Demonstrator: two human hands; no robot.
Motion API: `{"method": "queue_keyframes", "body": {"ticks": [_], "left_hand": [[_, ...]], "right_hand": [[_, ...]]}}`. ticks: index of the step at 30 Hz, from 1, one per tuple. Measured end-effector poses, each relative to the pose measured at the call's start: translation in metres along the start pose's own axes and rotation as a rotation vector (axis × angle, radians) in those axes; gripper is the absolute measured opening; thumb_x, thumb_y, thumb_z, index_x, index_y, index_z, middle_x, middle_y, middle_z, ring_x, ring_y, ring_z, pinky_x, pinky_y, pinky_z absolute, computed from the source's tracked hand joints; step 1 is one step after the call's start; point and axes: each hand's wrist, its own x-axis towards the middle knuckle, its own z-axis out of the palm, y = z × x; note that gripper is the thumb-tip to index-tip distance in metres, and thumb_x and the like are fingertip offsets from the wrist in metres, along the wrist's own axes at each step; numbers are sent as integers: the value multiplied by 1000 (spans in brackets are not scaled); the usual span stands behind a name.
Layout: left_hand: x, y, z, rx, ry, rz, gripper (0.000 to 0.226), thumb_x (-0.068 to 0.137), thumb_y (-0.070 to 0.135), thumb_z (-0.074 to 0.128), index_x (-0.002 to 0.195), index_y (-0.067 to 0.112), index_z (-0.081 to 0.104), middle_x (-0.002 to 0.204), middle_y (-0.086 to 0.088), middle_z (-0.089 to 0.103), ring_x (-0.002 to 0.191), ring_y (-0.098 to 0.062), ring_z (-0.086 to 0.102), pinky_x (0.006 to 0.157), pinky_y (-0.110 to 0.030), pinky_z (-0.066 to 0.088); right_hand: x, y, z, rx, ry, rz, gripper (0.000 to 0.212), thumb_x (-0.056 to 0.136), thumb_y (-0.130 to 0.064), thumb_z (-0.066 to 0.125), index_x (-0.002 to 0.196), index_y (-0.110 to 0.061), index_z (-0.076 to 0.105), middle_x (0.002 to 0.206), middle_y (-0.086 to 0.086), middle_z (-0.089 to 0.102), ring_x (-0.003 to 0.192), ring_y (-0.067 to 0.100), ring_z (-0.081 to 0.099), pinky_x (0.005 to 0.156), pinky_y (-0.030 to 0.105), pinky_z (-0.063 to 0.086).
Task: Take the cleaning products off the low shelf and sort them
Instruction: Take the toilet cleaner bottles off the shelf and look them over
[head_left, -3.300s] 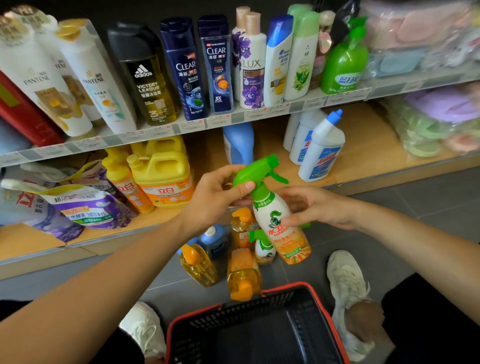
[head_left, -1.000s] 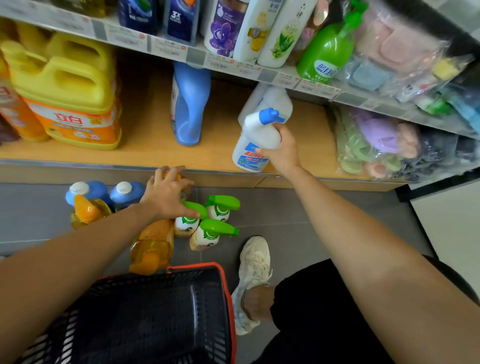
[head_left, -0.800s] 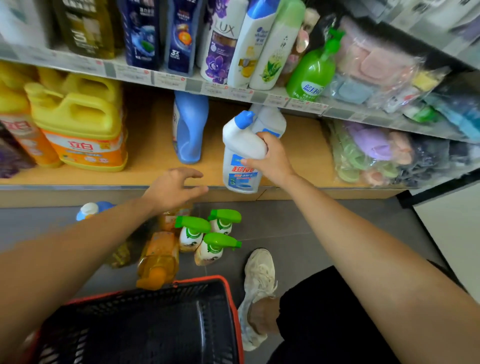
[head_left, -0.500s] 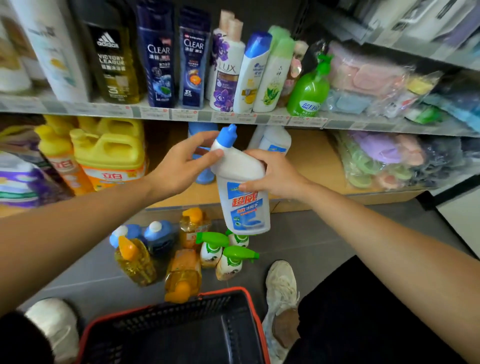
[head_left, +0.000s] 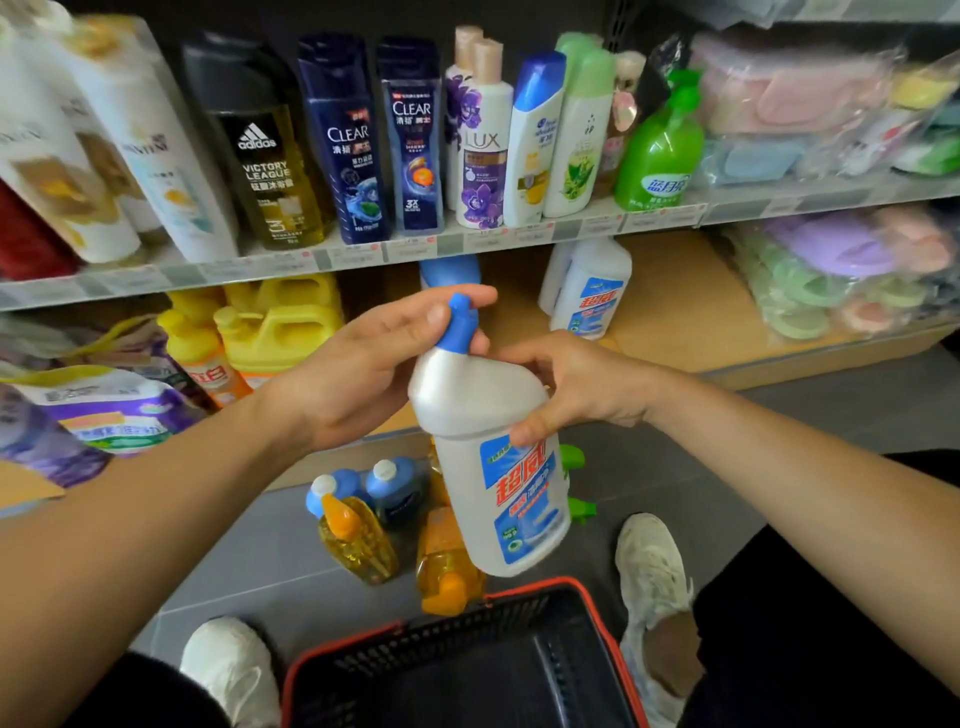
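Observation:
I hold a white toilet-cleaner bottle (head_left: 493, 467) with a blue angled cap in mid-air, above the floor. My left hand (head_left: 363, 364) wraps around its neck and cap from the left. My right hand (head_left: 576, 384) grips its shoulder from the right, thumb on the label. On the floor below stand two blue-capped bottles (head_left: 387, 483) and several orange dish-soap bottles (head_left: 358, 540); green spray tops (head_left: 574, 457) peek out behind the held bottle. More white cleaner bottles (head_left: 592, 286) remain on the low shelf (head_left: 675, 312).
A black basket with a red rim (head_left: 467, 670) sits between my white shoes (head_left: 654, 571). Yellow jugs (head_left: 280, 327) and purple refill bags (head_left: 104, 415) fill the low shelf's left side. Shampoo bottles line the upper shelf (head_left: 415, 249). Bagged sponges (head_left: 841, 275) lie at right.
My right hand lifted the white cleaner bottle off the low shelf and brought it toward me. My left hand left the floor bottles and took hold of its neck.

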Motion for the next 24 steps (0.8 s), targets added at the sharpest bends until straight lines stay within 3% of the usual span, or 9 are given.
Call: {"method": "queue_keyframes", "body": {"ticks": [3,9,12,15,17,20,24], "left_hand": [[-4,4,-3,143,65,78,34,100,30,53,130,18,64,107,-5,74,104,-18,68,84,-25,54],[-16,6,-4,732,207,270,39,90,16,69,129,14,64,110,-4,74,105,-9,69,90,-24,55],[-16,5,-5,795,209,275,31,94,7,67,125,10,65,109,-3,71,101,-9,67,89,-24,54],[-16,6,-7,816,174,251,20,96,10,65,116,13,67,107,1,69,99,-16,65,86,-32,53],[-16,1,-6,921,277,305,16,97,17,66,113,19,67,103,6,69,92,-18,65,81,-37,53],[-15,-6,2,1121,446,425,15,98,23,65,112,17,65,100,9,67,86,-8,59,74,-27,48],[-12,1,3,914,313,304,10,105,21,49,98,16,53,86,2,58,77,-13,53,67,-23,40]], "right_hand": [[3,0,2,-21,28,-4,59,70,0,86,123,-18,67,117,7,74,110,26,70,88,42,59],[10,0,18,-271,206,-34,65,65,-14,94,124,-16,67,112,-5,74,103,10,71,80,32,61],[10,-3,23,-363,258,-24,67,64,-20,95,125,-20,67,111,-8,73,102,8,70,83,37,61],[8,-5,29,-436,303,-11,67,63,-26,95,124,-26,67,107,-12,73,98,4,69,80,38,61],[7,-7,37,-479,354,-18,65,62,-33,93,121,-30,68,104,-13,72,95,5,69,77,41,61],[9,-9,50,-537,438,-62,62,61,-40,91,118,-31,68,101,-12,70,92,8,66,75,44,58],[8,-12,53,-443,419,-82,59,62,-37,93,116,-28,70,98,-11,73,89,7,69,73,40,59]]}}
